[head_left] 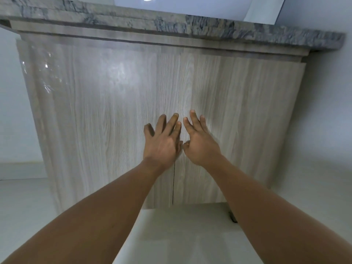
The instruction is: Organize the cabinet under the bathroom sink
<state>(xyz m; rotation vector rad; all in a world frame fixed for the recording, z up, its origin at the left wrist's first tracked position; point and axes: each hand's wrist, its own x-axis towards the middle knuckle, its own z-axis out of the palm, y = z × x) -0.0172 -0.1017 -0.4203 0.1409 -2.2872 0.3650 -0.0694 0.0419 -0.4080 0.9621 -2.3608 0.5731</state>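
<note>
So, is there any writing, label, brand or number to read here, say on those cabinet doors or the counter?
None can be read. The left cabinet door and right cabinet door show only wood grain, the stone countertop only grey veining.

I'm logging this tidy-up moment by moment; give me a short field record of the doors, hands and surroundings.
doors: left door and right door both closed, no handles visible
left hand: fingers spread, holds nothing, before left door at the centre seam
right hand: fingers spread, holds nothing, before right door beside the seam
contact with doors: cannot tell
above: grey veined countertop
below: pale floor
</note>
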